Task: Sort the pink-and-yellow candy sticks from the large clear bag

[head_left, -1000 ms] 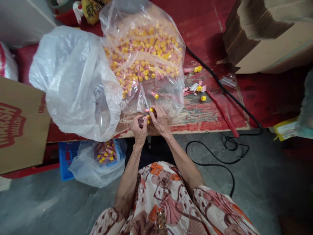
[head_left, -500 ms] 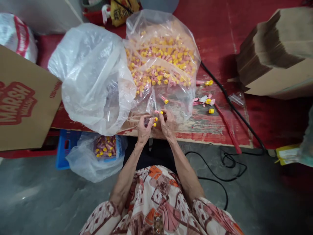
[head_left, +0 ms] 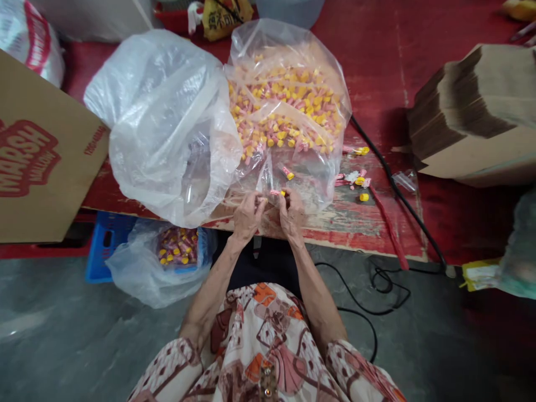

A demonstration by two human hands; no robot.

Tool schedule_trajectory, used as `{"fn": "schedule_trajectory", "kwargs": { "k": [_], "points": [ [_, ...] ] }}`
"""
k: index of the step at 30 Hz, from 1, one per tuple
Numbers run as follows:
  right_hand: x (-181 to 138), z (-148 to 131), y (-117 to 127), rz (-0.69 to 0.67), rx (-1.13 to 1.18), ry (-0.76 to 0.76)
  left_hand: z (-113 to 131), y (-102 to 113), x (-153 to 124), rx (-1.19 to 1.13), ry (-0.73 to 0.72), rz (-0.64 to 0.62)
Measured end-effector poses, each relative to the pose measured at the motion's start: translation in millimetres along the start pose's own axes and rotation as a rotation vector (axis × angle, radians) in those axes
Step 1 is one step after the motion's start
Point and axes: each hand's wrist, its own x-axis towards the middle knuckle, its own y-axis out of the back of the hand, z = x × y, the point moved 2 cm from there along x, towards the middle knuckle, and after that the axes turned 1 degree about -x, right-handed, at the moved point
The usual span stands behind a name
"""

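Observation:
At the table's front edge, my right hand (head_left: 293,215) has its thumb and fingers at the yellow cap of a small pink tube (head_left: 274,192), which points to the left. Beside it, my left hand (head_left: 248,216) is closed, its fingertips pinched together; what they hold is hidden, with only a speck of yellow at the tips. Just beyond my hands, a single yellow-capped pink tube (head_left: 287,172) lies at the mouth of a clear plastic bag (head_left: 307,50). Inside that bag is a heap of the same tubes (head_left: 288,106).
A large translucent bag (head_left: 163,111) stands left, near a cardboard box (head_left: 37,145). Below the table, a blue crate (head_left: 103,245) holds bagged capped tubes (head_left: 178,247). Right are loose bits, a yellow cap (head_left: 364,197), a black cable (head_left: 402,192) and stacked cardboard (head_left: 473,111).
My left hand has turned and closed, so the yellow-capped pieces in it no longer show. My hands are slightly farther apart. The view has shifted a little.

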Motion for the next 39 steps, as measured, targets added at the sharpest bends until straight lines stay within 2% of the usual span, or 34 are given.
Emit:
{"fn": "schedule_trajectory", "kwargs": {
  "k": [2, 5, 8, 10, 13, 15, 18, 20, 22, 26, 30, 32, 35, 39],
  "points": [
    [0, 0, -1, -0.005, 0.0, -0.002, -1, 1, 4, -0.031, 0.024, -0.097],
    [1, 1, -3, 0.0, 0.021, -0.02, -3, 4, 15, -0.244, 0.169, -0.235],
    [1, 1, -4, 0.006, 0.044, -0.029, -2, 10, 22, -0.43, 0.303, -0.215],
    [1, 2, -4, 0.015, 0.052, -0.027, -1, 13, 23, -0.462, 0.32, -0.178],
    [1, 3, -5, 0.022, 0.054, -0.027, 0, 12, 17, -0.392, 0.275, -0.15],
    [0, 2, -5, 0.025, 0.053, -0.028, 2, 9, 12, -0.258, 0.187, -0.143],
    [0, 0, -3, 0.017, 0.062, -0.036, 7, 5, 9, -0.076, 0.028, -0.222],
    [0, -2, -2, 0.015, 0.071, -0.059, 9, 4, 14, -0.045, -0.022, -0.277],
    [0, -3, 0, 0.044, 0.086, -0.096, 10, 3, 26, -0.062, -0.012, -0.237],
    [-1, -2, 4, 0.142, 0.127, -0.198, 6, -3, 58, -0.159, 0.073, -0.038],
    [-1, -3, 5, 0.111, 0.111, -0.193, 1, -10, 66, -0.231, 0.142, 0.026],
    [-1, -4, 4, 0.087, 0.086, -0.154, -2, -8, 58, -0.213, 0.143, 0.017],
    [-1, -4, 5, 0.08, 0.066, -0.121, -4, -4, 42, -0.125, 0.044, -0.032],
    [-1, -5, 5, 0.065, 0.055, -0.106, -6, -5, 31, -0.046, -0.088, -0.198]
  ]
}}
